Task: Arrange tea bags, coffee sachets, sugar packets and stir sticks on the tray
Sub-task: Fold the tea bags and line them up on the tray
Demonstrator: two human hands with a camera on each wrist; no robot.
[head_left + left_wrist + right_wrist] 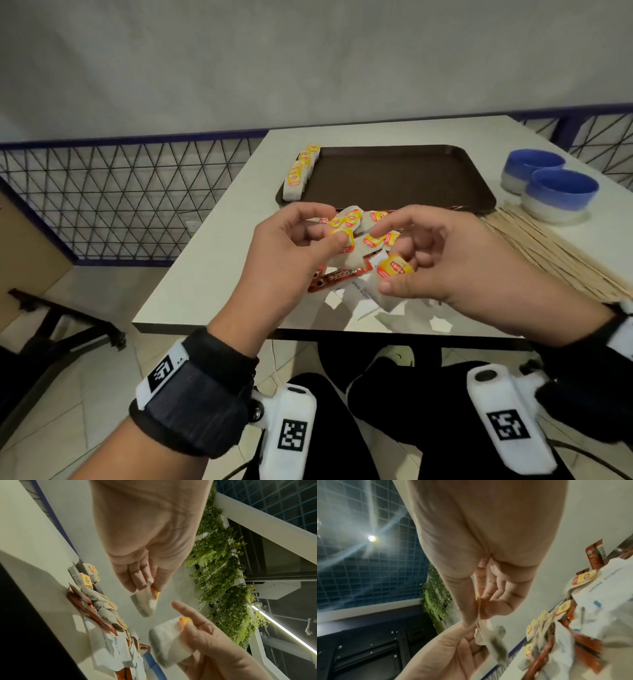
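One pale rectangular table (212,240) carries everything. On it lies a dark brown plastic tray (394,178), its bed bare, with a row of yellow-tagged tea bags (301,168) along its left rim. Thin wooden stir sticks (548,253) fan out to the right, beside two blue-and-white bowls (555,192). A loose heap of tea bags, red coffee sachets and white sugar packets (352,270) sits just in front of the tray. Above the heap, the left hand (291,246) pinches a white tea bag (145,604) between thumb and fingertips; the right hand (455,260) pinches another yellow-tagged tea bag (394,270), index finger extended.
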